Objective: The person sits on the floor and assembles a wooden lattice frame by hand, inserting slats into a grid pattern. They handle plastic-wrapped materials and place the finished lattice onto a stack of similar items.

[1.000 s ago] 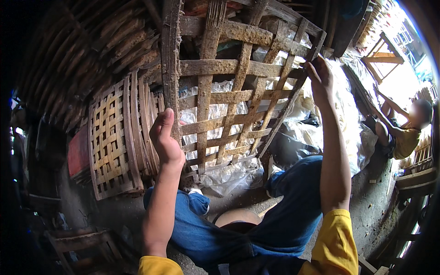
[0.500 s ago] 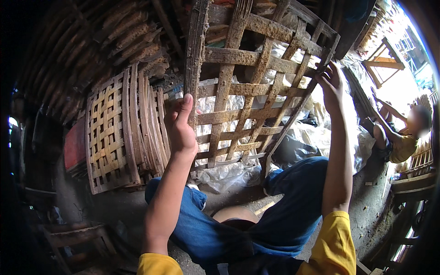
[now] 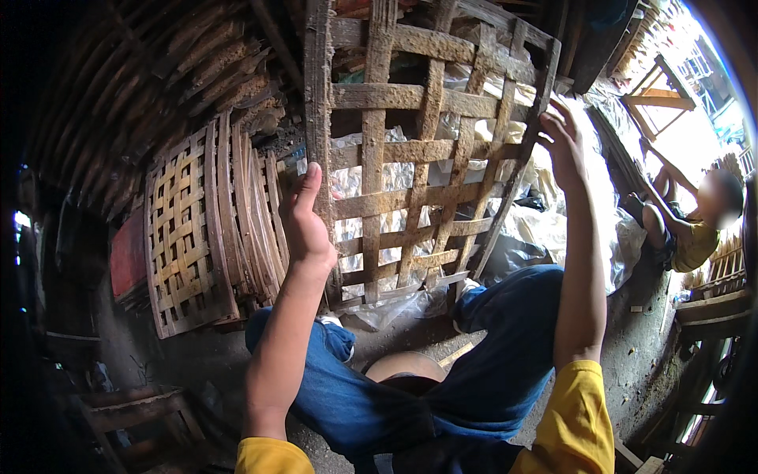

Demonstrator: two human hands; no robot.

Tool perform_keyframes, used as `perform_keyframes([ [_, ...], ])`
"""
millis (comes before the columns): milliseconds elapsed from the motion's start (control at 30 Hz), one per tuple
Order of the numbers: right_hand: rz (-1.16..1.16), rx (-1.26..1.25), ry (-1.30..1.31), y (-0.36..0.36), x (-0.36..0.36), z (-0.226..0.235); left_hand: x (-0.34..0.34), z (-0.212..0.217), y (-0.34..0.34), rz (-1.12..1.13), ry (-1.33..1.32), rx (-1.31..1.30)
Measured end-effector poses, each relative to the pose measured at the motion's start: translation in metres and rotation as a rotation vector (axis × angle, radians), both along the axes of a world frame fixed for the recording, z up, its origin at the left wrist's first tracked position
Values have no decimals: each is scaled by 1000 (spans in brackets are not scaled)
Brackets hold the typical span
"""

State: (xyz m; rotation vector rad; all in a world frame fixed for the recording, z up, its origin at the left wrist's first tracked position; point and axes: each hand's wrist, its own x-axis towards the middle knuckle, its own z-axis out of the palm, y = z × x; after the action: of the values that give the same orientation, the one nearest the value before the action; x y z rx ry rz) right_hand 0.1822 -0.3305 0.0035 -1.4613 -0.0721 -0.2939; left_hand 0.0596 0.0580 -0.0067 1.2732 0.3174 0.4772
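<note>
A woven slat panel (image 3: 395,150), made of flat strips in a rough wooden frame and crusted with dried dirt, stands upright and slightly tilted in front of me. My left hand (image 3: 304,225) is at its left edge post, thumb pointing up along the wood and the other fingers mostly hidden. At the upper right edge is my right hand (image 3: 567,154), its bent fingers loosely around the frame's side. Light-coloured plastic sheeting (image 3: 584,229) shows through the gaps and lies behind the panel.
Similar woven panels (image 3: 185,229) lean in a stack at my left, beside a red board (image 3: 128,253). Curved slats (image 3: 213,63) are piled behind. A round object (image 3: 404,366) is between my legs. Another person (image 3: 691,229) sits at the far right, near a wooden frame (image 3: 659,99).
The panel has shifted left and turned a little more to face me. My left hand has moved slightly left with it; the right hand stays by the right edge, slightly lower.
</note>
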Motion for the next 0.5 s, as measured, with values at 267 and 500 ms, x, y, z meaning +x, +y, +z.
perform_keyframes([
  [267,192,-110,184,3,-2,-5,0,9,4,-68,20,-153],
  [500,175,-132,124,4,-16,13,-3,2,12,-148,43,-80],
])
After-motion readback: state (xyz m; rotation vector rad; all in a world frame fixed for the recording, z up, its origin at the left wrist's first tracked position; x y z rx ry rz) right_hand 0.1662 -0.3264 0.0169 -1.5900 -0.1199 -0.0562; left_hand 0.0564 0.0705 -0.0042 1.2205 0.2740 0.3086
